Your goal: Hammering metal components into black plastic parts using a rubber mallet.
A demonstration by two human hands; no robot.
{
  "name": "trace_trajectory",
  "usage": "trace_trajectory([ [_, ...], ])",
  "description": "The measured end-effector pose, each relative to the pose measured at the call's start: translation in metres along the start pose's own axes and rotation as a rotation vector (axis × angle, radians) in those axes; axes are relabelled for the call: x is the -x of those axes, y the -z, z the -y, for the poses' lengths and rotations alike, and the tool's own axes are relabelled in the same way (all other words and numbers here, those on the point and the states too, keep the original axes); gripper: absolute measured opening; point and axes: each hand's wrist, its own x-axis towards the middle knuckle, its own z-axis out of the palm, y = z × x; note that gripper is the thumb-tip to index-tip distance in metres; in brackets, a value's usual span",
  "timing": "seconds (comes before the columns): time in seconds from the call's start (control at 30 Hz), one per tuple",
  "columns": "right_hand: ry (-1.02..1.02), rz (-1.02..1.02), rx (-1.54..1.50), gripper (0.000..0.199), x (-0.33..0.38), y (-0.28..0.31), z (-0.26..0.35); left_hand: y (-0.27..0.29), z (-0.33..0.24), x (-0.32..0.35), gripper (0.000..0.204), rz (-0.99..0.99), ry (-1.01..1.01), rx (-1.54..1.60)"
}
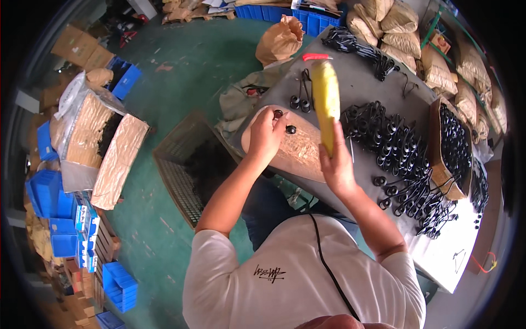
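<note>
My left hand [265,136] is closed on a small black round-ended piece [278,114] over the wooden board [300,154]. Another black ball [290,130] sits by its fingertips, against the board. My right hand [338,167] grips the lower end of a long yellow bat-shaped tool [327,98], which points away from me beyond the board. Past the board, two black pieces with ball ends and thin stems [301,102] lie on the grey table [329,68]. A small red object [316,56] rests near the yellow tool's far end.
Heaps of black ball-ended pieces [392,137] cover the table's right side, beside a full cardboard box [457,192]. A plastic crate [178,164] holding dark material stands left of my legs. Brown sacks [402,19] are stacked behind; blue bins [119,285] stand far left.
</note>
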Motion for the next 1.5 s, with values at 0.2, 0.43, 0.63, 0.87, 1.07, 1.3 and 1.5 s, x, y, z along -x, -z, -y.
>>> trace_trajectory([
  [0.2,-0.558,0.617,0.148,0.074,0.017,-0.030,-0.055,-0.006,0.008,-0.005,0.025,0.037,0.001,-0.022],
  [0.43,-0.308,0.473,0.054,0.067,0.032,-0.010,-0.097,0.059,0.008,0.007,0.038,-0.224,0.254,-0.070],
  [0.63,-0.310,0.508,-0.058,0.061,0.033,0.013,-0.099,0.151,0.051,0.007,0.037,-0.292,0.286,-0.255],
  [0.87,-0.378,0.535,-0.054,0.062,0.026,0.007,-0.086,0.172,0.168,0.027,0.035,0.043,0.625,-0.806],
  [1.07,-0.289,0.463,-0.056,0.062,0.041,0.002,-0.102,0.075,0.128,-0.040,0.026,-0.050,0.106,-0.549],
  [1.3,-0.322,0.499,0.002,0.065,0.035,0.011,-0.087,-0.091,0.083,-0.128,0.025,0.043,-0.287,-0.338],
  [1.5,-0.269,0.478,-0.014,0.071,0.045,0.011,-0.106,-0.176,0.111,-0.164,0.036,0.158,0.026,-0.488],
])
